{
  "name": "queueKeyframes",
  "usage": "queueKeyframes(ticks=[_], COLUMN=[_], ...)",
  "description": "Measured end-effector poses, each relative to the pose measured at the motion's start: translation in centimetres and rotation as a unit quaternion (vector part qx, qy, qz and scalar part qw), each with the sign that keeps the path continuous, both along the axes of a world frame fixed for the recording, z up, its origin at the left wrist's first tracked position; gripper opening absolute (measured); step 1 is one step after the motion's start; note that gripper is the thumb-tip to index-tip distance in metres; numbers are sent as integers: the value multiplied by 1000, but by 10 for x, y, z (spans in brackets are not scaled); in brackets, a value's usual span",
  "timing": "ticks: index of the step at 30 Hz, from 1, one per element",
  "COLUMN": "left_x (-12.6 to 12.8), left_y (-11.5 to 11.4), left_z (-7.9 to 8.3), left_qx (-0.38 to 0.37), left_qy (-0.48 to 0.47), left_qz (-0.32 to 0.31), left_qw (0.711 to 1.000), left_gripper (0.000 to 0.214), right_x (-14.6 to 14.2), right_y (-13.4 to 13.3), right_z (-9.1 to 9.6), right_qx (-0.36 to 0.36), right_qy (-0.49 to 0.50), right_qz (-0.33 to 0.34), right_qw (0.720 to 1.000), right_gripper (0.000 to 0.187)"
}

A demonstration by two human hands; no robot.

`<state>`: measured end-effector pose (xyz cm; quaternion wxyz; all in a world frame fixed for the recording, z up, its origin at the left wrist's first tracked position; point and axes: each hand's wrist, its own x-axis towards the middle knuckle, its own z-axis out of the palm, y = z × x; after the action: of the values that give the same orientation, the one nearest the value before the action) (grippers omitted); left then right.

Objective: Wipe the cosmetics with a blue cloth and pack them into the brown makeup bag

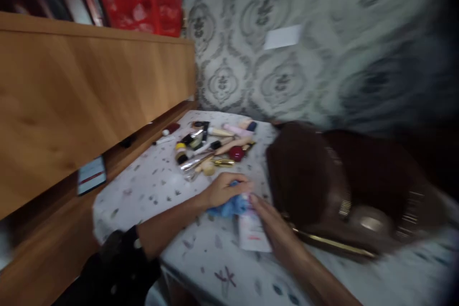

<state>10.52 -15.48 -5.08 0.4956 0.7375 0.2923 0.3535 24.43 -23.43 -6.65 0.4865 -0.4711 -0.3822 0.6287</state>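
My left hand (227, 188) is closed around a blue cloth (229, 208), pressing it against the upper end of a white tube (252, 229) with small red print. My right hand (267, 215) grips that tube from its right side, thumb and fingers near the top. The two hands meet over the table with a patterned white cover (158, 191). Just beyond them lies a heap of makeup items: a gold tube (224, 162), a round dark red item (236, 153), a pink tube (237, 130) and a yellow-and-black bottle (181, 152). The picture is somewhat blurred.
A dark brown handbag (304, 177) with gold trim stands at the right. Along the left runs a wooden panel (96, 86), with a phone (92, 175) lying below it. A red plastic basket (143, 0) sits on top. Patterned wallpaper (233, 67) closes off the back.
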Motion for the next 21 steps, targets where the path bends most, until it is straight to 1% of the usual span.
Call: queueKeyframes(ticks=[2,4,5,7,9,12,13,14,15,16,17,18,19,20,21], left_x=[1,3,4,7,14,37,48,62,77,94,111,129,146,162,178], left_y=[-6,-10,-11,-12,-10,3,10,18,26,34,42,50,57,63,68], left_z=[6,15,21,36,55,93,106,120,134,146,157,166,173,177,178], left_qx=[6,5,9,25,44,128,169,208,247,292,330,358,388,417,430], left_qy=[2,8,12,19,23,8,-2,-7,7,27,63,128,220,332,429], left_qz=[27,52,67,67,73,99,108,111,101,87,56,15,-26,-60,-88], left_qw=[1000,999,998,997,996,987,980,972,964,952,940,925,895,844,789], left_gripper=[45,51,50,49,43,32,28,26,25,23,24,26,26,26,25], right_x=[-2,2,6,16,29,56,68,80,94,108,122,137,151,163,175], right_y=[-2,-3,-4,-8,-17,-32,-35,-36,-36,-33,-29,-22,-14,-5,5], right_z=[7,13,18,33,57,102,117,131,143,154,163,169,173,175,175], right_qx=[75,97,104,122,158,235,270,312,338,368,404,433,447,453,451], right_qy=[21,6,3,-5,-22,-47,-59,-73,-93,-111,-133,-158,-190,-227,-272], right_qz=[60,63,64,72,80,24,-7,-54,-99,-157,-207,-251,-285,-308,-320], right_qw=[995,993,993,990,984,970,961,946,931,910,881,852,827,805,787], right_gripper=[38,30,32,38,34,26,26,27,27,28,31,35,37,36,34])
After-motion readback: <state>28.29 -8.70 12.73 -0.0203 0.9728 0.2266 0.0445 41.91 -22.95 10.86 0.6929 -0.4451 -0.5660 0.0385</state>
